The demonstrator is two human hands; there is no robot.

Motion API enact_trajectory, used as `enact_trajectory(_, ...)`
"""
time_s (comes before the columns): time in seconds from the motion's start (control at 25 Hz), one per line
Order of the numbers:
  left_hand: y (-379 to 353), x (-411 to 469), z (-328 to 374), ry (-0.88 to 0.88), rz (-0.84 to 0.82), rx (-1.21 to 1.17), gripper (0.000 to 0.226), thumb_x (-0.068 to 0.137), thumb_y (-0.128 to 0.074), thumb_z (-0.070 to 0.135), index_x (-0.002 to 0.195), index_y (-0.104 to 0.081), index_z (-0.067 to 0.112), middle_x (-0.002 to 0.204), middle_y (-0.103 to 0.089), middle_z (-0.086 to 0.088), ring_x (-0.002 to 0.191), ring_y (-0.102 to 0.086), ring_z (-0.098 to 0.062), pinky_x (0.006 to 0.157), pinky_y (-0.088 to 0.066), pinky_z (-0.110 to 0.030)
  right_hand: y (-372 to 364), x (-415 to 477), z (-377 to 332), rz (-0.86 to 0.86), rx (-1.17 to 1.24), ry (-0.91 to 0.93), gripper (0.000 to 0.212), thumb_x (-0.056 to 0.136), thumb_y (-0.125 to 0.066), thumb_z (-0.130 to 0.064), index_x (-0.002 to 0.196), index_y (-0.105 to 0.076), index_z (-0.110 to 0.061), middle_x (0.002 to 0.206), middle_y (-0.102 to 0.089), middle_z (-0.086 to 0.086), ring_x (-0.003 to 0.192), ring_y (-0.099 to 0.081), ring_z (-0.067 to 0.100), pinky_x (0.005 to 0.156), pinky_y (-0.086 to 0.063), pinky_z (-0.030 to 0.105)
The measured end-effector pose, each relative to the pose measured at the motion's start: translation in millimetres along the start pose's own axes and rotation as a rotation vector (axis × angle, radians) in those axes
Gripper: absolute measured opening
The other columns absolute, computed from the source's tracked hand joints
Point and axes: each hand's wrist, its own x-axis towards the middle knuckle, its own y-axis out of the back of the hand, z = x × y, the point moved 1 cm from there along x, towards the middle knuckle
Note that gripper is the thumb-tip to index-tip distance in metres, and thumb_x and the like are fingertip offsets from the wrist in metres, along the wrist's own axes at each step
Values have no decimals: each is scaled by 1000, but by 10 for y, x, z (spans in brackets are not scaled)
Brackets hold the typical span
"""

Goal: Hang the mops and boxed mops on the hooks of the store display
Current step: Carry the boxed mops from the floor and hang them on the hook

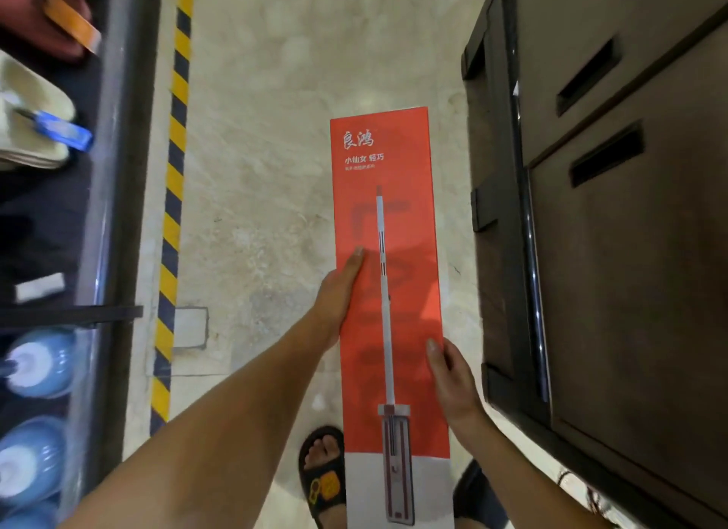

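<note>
Boxed mop (390, 292) held flat over the floor (256, 174), long axis pointing straight away. Left hand (340, 292) clamped on its left edge, farther up; right hand (453, 386) gripping the right edge. No hooks visible.

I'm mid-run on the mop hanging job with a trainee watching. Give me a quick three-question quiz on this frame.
1. True or false: both hands are on the boxed mop.
2. Which hand grips nearer the box's white bottom end?
A. left hand
B. right hand
C. neither touches it
3. Fill in: the striped yellow and black floor tape runs along the box's ____ side, seen from the person.

Key: 1 true; the left hand lies along the left edge, the right hand holds the right edge. 2 B. 3 left; the dark wooden cabinet stands on the right.
</note>
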Motion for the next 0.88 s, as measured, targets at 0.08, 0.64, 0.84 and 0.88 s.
enact_trajectory(0.08,42,-266,233,-45,65,-4,82,73,-68,84,125,-73,21,114,-80,-8,104,-78,-30,99,-59,-54,-30,-250,-255,-63,12,-32,49,88,-63,-68,122,-66,-33,119,-75,-7,114,-70,16,105,-53,46)
enact_trajectory(0.64,-62,-3048,1934,-413,97,-55,60,81,-71,63,131,-63,30,126,-75,0,106,-76,-13,90,-63,-33,4,-1794,-4659,-98,123,545,93,79,-58,-78,153,-40,-25,143,-61,0,123,-65,13,103,-53,36)
enact_trajectory(0.84,-82,-4376,2204,-566,203,-78,73,76,-74,65,134,-63,23,124,-76,-4,111,-75,-24,99,-59,-51,50,-3029,-5399,-139,88,729,81,81,-60,-76,144,-50,-27,130,-68,-6,112,-70,7,96,-57,32)
enact_trajectory(0.88,-60,-4632,2187,-595,239,-94,69,76,-74,64,131,-64,23,123,-76,-4,111,-75,-24,99,-59,-51,19,-3300,-5443,-171,87,770,73,87,-59,-71,143,-50,-25,130,-68,-4,112,-70,7,95,-57,32)
